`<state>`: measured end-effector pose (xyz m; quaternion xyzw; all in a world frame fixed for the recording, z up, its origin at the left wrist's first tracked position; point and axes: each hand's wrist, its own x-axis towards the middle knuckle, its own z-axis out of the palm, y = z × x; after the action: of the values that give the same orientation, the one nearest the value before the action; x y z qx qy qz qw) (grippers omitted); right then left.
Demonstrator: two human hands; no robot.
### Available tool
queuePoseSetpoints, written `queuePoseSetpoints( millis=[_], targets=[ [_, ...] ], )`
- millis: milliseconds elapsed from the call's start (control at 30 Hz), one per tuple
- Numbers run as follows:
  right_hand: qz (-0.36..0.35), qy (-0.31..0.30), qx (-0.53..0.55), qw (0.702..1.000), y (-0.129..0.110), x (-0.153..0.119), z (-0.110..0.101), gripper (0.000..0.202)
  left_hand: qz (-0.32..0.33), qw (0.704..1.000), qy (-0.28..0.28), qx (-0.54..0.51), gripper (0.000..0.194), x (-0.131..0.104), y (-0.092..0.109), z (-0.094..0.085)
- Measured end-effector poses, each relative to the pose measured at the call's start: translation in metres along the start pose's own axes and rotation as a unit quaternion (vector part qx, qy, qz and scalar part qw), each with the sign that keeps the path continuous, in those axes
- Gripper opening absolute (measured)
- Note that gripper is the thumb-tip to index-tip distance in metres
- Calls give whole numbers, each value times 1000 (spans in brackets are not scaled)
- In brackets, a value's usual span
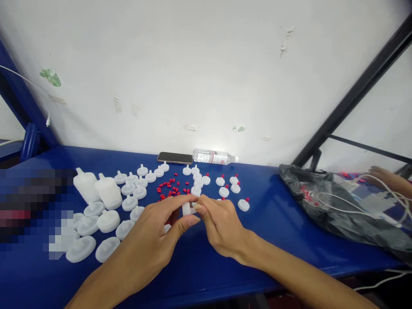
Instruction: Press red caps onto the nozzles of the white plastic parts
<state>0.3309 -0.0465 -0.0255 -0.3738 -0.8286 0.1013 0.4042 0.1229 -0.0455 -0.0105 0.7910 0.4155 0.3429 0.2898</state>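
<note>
In the middle of the table I hold a white spouted cap (186, 209) between my two hands. My left hand (164, 231) pinches its rim with thumb and fingers. My right hand (222, 223) is closed at its right side, fingertips pressed against it; the spout end is mostly hidden there. Just beyond my fingers lies a scatter of small red caps (170, 192). White spouted caps (129, 203) stand in a group to the left. On the right, several similar pieces (243, 205) have red caps on their spouts.
Two larger white spouted pieces (108, 192) lie at the left. A phone (174, 158) and a clear bottle (214, 156) rest against the wall. A black plastic bag (309, 206) with cables is at the right, near another person's hand (389, 180). The blue table (273, 274) ends in front.
</note>
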Motion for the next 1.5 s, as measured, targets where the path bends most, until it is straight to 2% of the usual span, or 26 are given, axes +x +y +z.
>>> queuePoseSetpoints(
  millis=[100,233,433,600,700,767,900,933,1033,1300,1500],
  targets=[
    [50,-21,89,995,-6,8,-8,46,13,999,27,17,47,-1,-1,-6],
    [136,-60,210,966,-8,14,-14,55,69,989,82,98,42,-1,-1,-6],
    [175,-64,234,954,-6,16,-12,61,189,947,144,214,39,1,-11,5],
    [189,-79,235,950,-7,16,-13,61,225,922,161,272,52,3,-15,5],
    [194,-91,234,948,-4,16,-12,60,194,937,153,248,50,3,-11,3],
    [186,-92,226,952,-1,16,-12,58,135,959,144,205,45,3,-6,0],
    [155,-46,175,971,2,20,-18,54,4,994,63,91,47,6,3,-8],
    [149,-39,162,975,2,21,-19,54,-8,996,53,73,46,7,4,-10],
    [135,-52,151,978,0,21,-22,54,-5,995,74,67,43,7,3,-10],
    [120,-77,143,979,3,16,-15,52,92,981,104,138,41,4,-5,-1],
    [115,-69,119,984,5,13,-13,52,224,932,165,232,36,5,-13,10]
  ],
)
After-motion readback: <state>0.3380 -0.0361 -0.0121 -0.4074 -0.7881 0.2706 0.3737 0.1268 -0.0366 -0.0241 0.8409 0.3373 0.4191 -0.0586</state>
